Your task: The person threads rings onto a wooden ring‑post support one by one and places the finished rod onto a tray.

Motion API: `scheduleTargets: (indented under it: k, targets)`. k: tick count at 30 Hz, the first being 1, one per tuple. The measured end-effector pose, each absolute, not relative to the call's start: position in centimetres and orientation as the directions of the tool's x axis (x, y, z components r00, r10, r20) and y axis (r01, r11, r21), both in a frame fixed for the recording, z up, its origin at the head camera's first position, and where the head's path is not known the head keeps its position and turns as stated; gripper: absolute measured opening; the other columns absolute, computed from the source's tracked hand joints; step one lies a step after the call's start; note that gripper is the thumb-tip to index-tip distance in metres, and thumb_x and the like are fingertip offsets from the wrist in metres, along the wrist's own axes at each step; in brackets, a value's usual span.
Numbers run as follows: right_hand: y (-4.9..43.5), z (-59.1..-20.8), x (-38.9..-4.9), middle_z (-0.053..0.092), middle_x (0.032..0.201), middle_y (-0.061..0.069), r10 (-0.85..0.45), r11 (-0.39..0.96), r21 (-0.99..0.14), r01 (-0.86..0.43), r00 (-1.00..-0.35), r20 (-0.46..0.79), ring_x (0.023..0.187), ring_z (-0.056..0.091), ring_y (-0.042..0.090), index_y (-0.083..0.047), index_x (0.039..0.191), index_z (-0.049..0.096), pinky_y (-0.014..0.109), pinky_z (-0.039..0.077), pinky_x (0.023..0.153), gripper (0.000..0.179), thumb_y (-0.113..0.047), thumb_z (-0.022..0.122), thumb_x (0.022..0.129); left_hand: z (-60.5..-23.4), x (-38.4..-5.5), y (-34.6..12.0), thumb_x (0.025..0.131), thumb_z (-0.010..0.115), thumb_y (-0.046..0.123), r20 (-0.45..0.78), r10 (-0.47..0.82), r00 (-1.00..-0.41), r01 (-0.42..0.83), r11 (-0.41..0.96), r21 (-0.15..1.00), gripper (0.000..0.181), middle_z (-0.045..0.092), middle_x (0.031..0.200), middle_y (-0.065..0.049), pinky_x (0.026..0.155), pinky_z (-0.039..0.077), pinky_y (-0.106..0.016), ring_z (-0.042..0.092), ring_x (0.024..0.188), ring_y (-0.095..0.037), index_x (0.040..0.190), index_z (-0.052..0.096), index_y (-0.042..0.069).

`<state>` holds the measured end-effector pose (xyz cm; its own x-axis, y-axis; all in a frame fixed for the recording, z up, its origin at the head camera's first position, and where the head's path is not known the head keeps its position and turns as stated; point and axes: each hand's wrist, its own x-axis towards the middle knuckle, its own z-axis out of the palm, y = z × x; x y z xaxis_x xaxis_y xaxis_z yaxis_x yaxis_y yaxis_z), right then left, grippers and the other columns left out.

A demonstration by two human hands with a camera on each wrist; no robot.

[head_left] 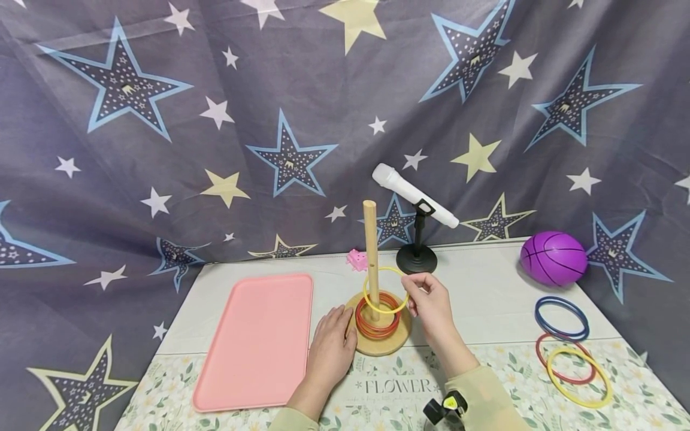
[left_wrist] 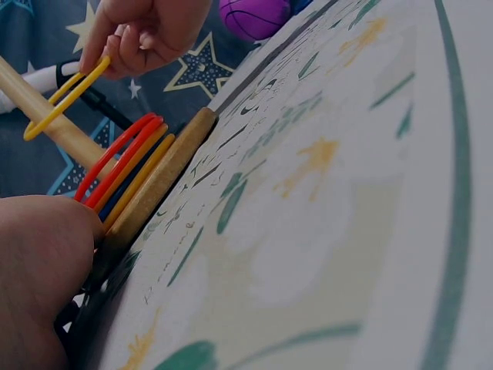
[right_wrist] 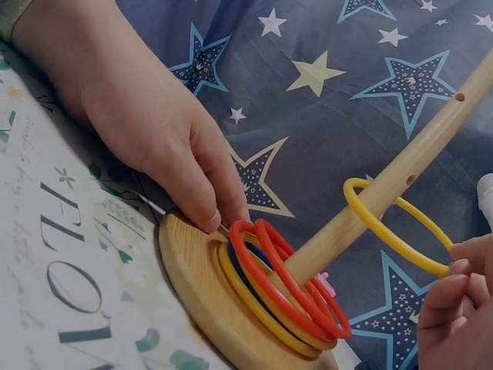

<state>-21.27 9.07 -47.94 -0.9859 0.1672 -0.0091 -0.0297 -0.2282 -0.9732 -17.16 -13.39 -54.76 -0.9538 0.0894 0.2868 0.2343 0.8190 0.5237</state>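
Note:
An upright wooden peg rises from a round wooden base. Red rings lie on top of the pile around its foot, with yellow and dark blue ones below them. My right hand pinches a yellow ring by its right side, between thumb and fingertips. The peg passes through this ring, which hangs tilted above the pile. At the base's left edge rests my left hand, fingers fairly straight, fingertips touching the wood close to the rings.
On the left lies a pink tray. Behind the peg are a small pink object and a white microphone on a black stand. A purple ball and loose blue rings, a red ring and a yellow ring lie right.

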Motion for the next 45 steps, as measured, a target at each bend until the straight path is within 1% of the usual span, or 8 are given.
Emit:
scheduleTargets:
  k: [6,13,21,28,37,45]
  targets:
    - [9.1,-48.1,-21.4,0.059,0.089,0.003,0.168,-0.225,-0.974,-0.021,-0.986,-0.017,0.058,0.05,0.009,0.003,0.116,0.067,0.018,0.041,0.048,0.018,-0.01,0.074,0.107,-54.8,-17.2,-13.4,0.107,0.066,0.016,0.296,0.09,-0.951,0.239,0.819,0.521,0.048,0.056,0.16,-0.023,0.131,0.033,-0.058,0.046,0.154,-0.044,0.153,0.063,0.0]
    - [9.1,-48.4,-21.5,0.06,0.091,0.003,0.152,-0.195,-0.981,-0.007,-0.988,-0.024,0.06,0.051,0.009,0.002,0.115,0.067,0.018,0.042,0.049,0.016,-0.01,0.073,0.107,-54.8,-17.2,-13.3,0.108,0.065,0.018,0.285,0.087,-0.955,0.23,0.822,0.521,0.049,0.056,0.161,-0.021,0.133,0.03,-0.056,0.045,0.155,-0.042,0.154,0.062,0.001]
    - [8.8,-49.6,-21.6,0.056,0.08,0.005,0.106,-0.146,-0.989,0.022,-0.994,-0.037,0.056,0.049,0.009,0.005,0.111,0.068,0.019,0.043,0.047,0.016,-0.009,0.075,0.105,-54.7,-17.2,-13.3,0.108,0.065,0.015,0.298,0.096,-0.95,0.244,0.823,0.514,0.047,0.057,0.16,-0.023,0.132,0.032,-0.057,0.047,0.154,-0.043,0.152,0.063,-0.001]
    - [8.6,-50.6,-21.7,0.06,0.087,0.006,0.088,-0.117,-0.993,0.032,-0.995,-0.043,0.054,0.048,0.007,0.007,0.111,0.07,0.018,0.04,0.045,0.014,-0.006,0.072,0.106,-54.7,-17.2,-13.3,0.108,0.065,0.015,0.289,0.096,-0.952,0.24,0.823,0.515,0.048,0.056,0.16,-0.023,0.132,0.032,-0.057,0.046,0.154,-0.043,0.152,0.063,-0.001]
    - [8.5,-51.4,-21.8,0.058,0.074,0.005,0.065,-0.084,-0.994,0.074,-0.995,-0.08,0.053,0.047,0.01,0.004,0.105,0.068,0.019,0.039,0.045,0.011,-0.006,0.073,0.104,-54.8,-17.2,-13.4,0.108,0.065,0.014,0.305,0.1,-0.947,0.251,0.823,0.51,0.047,0.057,0.159,-0.023,0.132,0.032,-0.057,0.048,0.153,-0.043,0.152,0.063,-0.001]
    - [8.5,-52.2,-21.9,0.058,0.075,0.005,0.067,-0.053,-0.995,0.087,-0.994,-0.091,0.054,0.047,0.009,0.003,0.105,0.068,0.019,0.04,0.044,0.012,-0.006,0.075,0.103,-54.8,-17.2,-13.3,0.108,0.065,0.015,0.296,0.097,-0.95,0.244,0.824,0.512,0.047,0.057,0.16,-0.023,0.132,0.032,-0.057,0.047,0.154,-0.043,0.153,0.063,-0.001]
